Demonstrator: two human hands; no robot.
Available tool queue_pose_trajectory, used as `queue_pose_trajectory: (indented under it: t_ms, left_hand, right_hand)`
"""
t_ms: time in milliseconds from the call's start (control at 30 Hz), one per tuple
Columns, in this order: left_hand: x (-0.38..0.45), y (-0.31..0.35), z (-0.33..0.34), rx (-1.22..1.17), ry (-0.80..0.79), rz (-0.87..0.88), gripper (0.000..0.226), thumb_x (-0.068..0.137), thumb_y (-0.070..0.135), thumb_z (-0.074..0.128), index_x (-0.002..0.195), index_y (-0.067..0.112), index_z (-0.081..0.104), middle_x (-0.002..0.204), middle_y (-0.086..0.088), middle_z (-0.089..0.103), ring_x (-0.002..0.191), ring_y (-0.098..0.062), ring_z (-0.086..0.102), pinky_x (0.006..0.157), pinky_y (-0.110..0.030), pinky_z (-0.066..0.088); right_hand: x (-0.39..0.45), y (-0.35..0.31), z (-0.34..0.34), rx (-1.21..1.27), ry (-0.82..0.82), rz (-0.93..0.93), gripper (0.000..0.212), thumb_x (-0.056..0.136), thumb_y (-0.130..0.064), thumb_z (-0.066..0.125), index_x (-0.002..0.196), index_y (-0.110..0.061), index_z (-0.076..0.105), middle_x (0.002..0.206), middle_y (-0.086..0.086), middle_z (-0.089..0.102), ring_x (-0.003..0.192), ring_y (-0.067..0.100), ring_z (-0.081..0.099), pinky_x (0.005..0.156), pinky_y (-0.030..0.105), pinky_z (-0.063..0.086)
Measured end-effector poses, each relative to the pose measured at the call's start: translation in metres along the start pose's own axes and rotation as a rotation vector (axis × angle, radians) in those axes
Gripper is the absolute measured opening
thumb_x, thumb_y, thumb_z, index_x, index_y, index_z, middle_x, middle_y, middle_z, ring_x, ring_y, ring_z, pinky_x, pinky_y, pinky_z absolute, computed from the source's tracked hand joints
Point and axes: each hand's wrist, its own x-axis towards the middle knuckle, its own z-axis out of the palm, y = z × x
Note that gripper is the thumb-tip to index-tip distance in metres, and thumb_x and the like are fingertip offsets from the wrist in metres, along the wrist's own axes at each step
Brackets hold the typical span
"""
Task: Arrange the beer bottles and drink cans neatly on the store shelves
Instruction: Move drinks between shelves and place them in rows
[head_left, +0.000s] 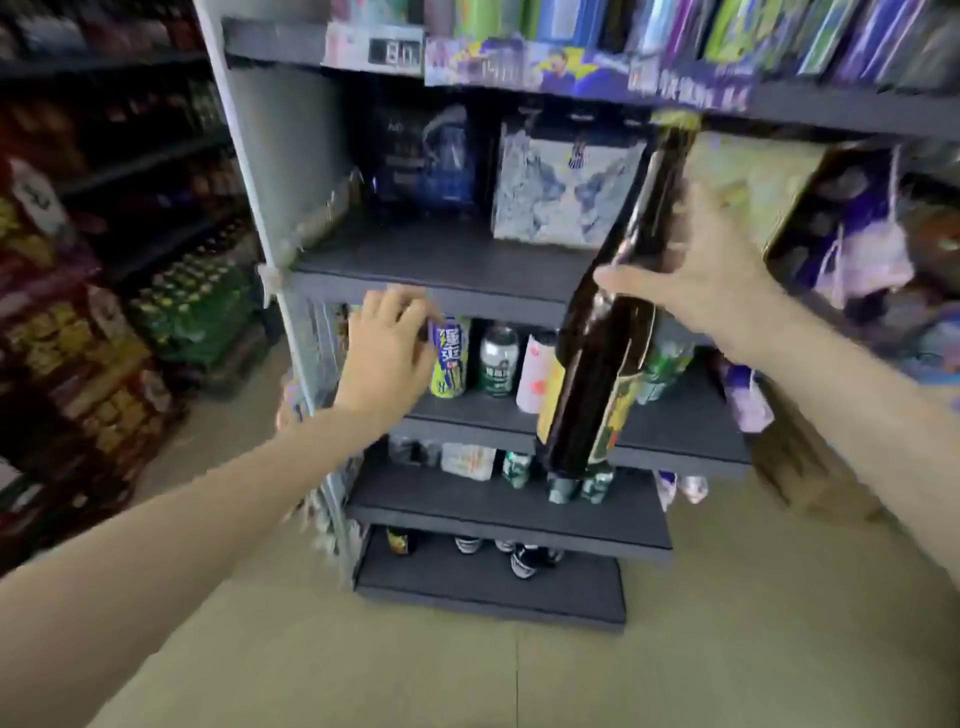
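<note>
Nearest, the right hand (691, 270) grips a tall brown beer bottle (602, 338) at its neck, tilted in front of the grey shelves (467, 260). Left of it, the left hand (387, 353) has curled fingers (410, 312) touching a yellow-green can (449, 364) standing beside a green can (497, 361) on the middle shelf.

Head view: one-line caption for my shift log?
Right hand holds a brown beer bottle before the shelves while left hand grips a yellow-green can.

Materials and finishes before you.
Your bottle (613, 332) is glossy brown glass; shelves (457, 270) matt dark grey; cans (498, 358) shiny metal.
</note>
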Motion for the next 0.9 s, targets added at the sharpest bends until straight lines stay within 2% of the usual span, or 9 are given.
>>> queue_pose_trajectory:
  t_ms: [100,167,200,300,400,500,700,833,900]
  left_hand:
    - [-0.087,-0.037,0.065,0.049,-0.195,0.035,0.024,0.074,0.015,0.038,0.094,0.015,0.051,0.103,-0.005,0.049,0.087,-0.025,0.037,0.070,-0.041,0.042]
    - [-0.142,-0.058,0.105,0.103,-0.305,0.017,0.026,0.072,0.016,0.040,0.090,0.013,0.059,0.103,-0.006,0.054,0.088,-0.025,0.036,0.071,-0.047,0.047]
    - [-0.168,-0.069,0.123,0.114,-0.336,0.014,0.029,0.071,0.018,0.039,0.088,0.013,0.062,0.101,-0.007,0.058,0.089,-0.024,0.036,0.070,-0.046,0.047]
    - [-0.236,-0.102,0.180,0.148,-0.379,0.005,0.031,0.073,0.018,0.039,0.090,0.015,0.064,0.101,-0.007,0.061,0.092,-0.023,0.037,0.070,-0.042,0.045]
    - [-0.303,-0.132,0.235,0.136,-0.445,-0.063,0.024,0.073,0.008,0.055,0.095,0.012,0.063,0.107,-0.008,0.057,0.094,-0.027,0.038,0.073,-0.043,0.041]
    - [-0.368,-0.157,0.286,0.172,-0.413,-0.055,0.027,0.072,0.015,0.045,0.091,0.013,0.063,0.104,-0.001,0.047,0.089,-0.024,0.038,0.068,-0.040,0.042]
    - [-0.480,-0.201,0.357,0.159,-0.394,-0.147,0.038,0.070,0.018,0.036,0.093,0.017,0.068,0.105,0.001,0.053,0.094,-0.021,0.037,0.072,-0.041,0.040]
    - [-0.505,-0.227,0.382,0.152,-0.406,-0.336,0.035,0.070,0.007,0.050,0.097,0.017,0.069,0.109,-0.002,0.056,0.098,-0.024,0.039,0.077,-0.039,0.034]
    - [-0.506,-0.234,0.390,0.140,-0.402,-0.425,0.034,0.074,0.007,0.050,0.100,0.016,0.069,0.113,-0.004,0.055,0.104,-0.030,0.042,0.080,-0.035,0.029]
  right_hand:
    - [-0.060,0.103,0.066,0.013,-0.100,0.106,0.062,0.070,-0.025,0.080,0.119,-0.024,0.041,0.104,-0.011,0.060,0.103,0.014,0.058,0.095,0.035,0.045]
    - [-0.080,0.167,0.111,-0.022,-0.125,0.154,0.058,0.072,-0.021,0.079,0.114,-0.022,0.039,0.094,-0.021,0.055,0.090,0.008,0.054,0.075,0.013,0.041]
    - [-0.095,0.194,0.135,-0.075,-0.158,0.157,0.058,0.072,-0.020,0.079,0.113,-0.020,0.038,0.090,-0.019,0.053,0.084,0.008,0.052,0.065,0.010,0.037]
    - [-0.131,0.274,0.200,-0.113,-0.219,0.245,0.064,0.072,-0.025,0.079,0.120,-0.011,0.039,0.094,-0.005,0.057,0.091,0.015,0.053,0.073,0.022,0.038]
    - [-0.153,0.350,0.260,-0.117,-0.240,0.305,0.061,0.071,-0.026,0.080,0.118,-0.012,0.044,0.102,0.000,0.062,0.101,0.020,0.057,0.085,0.036,0.046]
    - [-0.177,0.418,0.319,-0.125,-0.230,0.278,0.055,0.069,-0.023,0.081,0.113,-0.012,0.049,0.102,0.003,0.065,0.100,0.023,0.060,0.086,0.040,0.047]
    - [-0.208,0.518,0.433,-0.117,-0.242,0.164,0.054,0.070,-0.019,0.081,0.112,-0.013,0.047,0.102,-0.001,0.061,0.099,0.020,0.057,0.082,0.028,0.043]
    - [-0.206,0.544,0.493,-0.114,-0.246,0.112,0.052,0.074,-0.021,0.078,0.113,-0.014,0.044,0.098,-0.003,0.054,0.100,0.018,0.054,0.073,0.016,0.031]
    - [-0.198,0.550,0.516,-0.110,-0.216,0.097,0.059,0.075,-0.020,0.077,0.122,-0.011,0.043,0.108,0.002,0.057,0.108,0.022,0.053,0.077,0.014,0.030]
